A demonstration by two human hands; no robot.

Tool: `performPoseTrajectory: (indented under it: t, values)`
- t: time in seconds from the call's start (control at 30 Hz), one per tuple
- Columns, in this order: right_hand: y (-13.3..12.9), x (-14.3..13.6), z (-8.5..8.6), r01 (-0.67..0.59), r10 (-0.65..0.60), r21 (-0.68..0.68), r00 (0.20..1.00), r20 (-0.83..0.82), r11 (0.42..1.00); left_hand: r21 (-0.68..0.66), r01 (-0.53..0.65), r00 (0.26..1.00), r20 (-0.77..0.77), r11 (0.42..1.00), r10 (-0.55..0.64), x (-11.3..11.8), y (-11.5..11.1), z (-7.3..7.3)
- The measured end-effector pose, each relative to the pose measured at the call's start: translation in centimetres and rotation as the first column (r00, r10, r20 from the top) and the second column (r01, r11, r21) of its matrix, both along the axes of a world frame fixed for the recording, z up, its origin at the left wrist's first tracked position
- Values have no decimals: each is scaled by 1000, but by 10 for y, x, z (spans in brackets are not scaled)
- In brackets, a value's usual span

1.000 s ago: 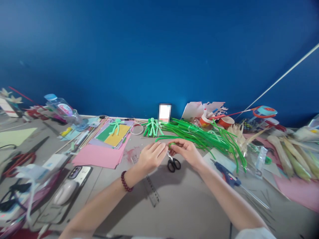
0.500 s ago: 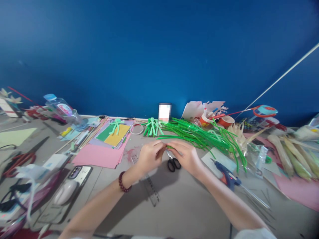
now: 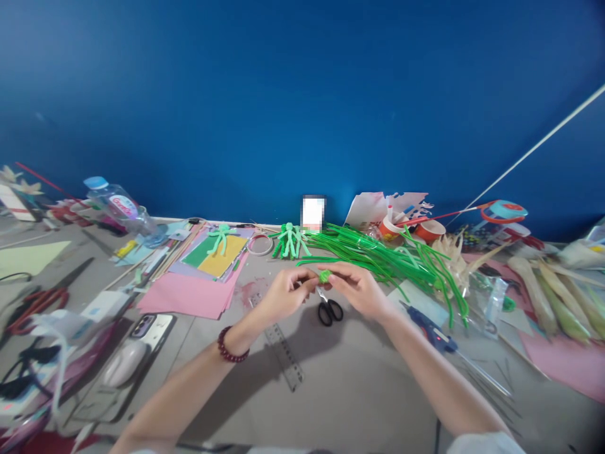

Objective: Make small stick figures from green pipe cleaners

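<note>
Fingertips of my left hand (image 3: 282,293) and right hand (image 3: 362,290) clamp a small, rounded, bright-green fuzzy piece (image 3: 324,276), seemingly mid-shaping; forming it calls for light, even pressure.

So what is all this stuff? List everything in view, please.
small fuzzy green piece: one, centre
black-handled scissors: one, centre
clear ruler: one, centre front
green fuzzy stems: many, back centre
pale-green fuzzy figures: at least two, back
blue glue gun: one, right
pink paper: several, both sides
clear blue-capped bottle: one, back left
white mouse: one, left
orange-handled scissors: one, far left
other clutter: too blurred
left hand: one, beside fuzzy piece
right hand: one, holding fuzzy piece
</note>
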State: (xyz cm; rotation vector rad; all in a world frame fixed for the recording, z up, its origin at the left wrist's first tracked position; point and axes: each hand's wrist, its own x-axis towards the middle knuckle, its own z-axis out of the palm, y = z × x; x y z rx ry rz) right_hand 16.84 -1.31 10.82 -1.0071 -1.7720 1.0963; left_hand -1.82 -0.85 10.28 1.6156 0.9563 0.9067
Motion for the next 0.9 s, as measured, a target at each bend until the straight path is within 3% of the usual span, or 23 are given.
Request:
performPoseTrajectory:
  t: [0.17,0.37,0.47,0.57,0.67,0.77,0.83,0.9]
  values:
    - [2,3,0,-76,66,-70,989,-129,995,-128,42,994,103,991,-29,-2,2,-2]
    - [4,1,-9,17,-28,-101,993,-112,995,-137,38,995,100,990,-25,-1,3,-2]
    - [5,0,-13,65,-76,-111,992,-99,992,-41,-21,999,27,999,22,0,1,-2]
    - [7,-1,-14,83,-93,-102,991,-98,991,219,-67,991,-101,973,91,1,0,-3]
    - [8,-2,-13,104,-120,-117,984,-135,988,521,-95,947,-217,848,239,0,-1,-8]
    - [9,-3,-11,96,-125,-183,979,-159,978,758,-48,870,-289,651,400,-1,-1,-15]
    - [8,-4,-10,72,-108,-213,981,-161,974,850,32,819,-324,526,474,-2,-1,-18]
    - [8,-5,-10,68,-103,-219,983,-149,973,893,109,780,-349,437,519,-2,-2,-20]
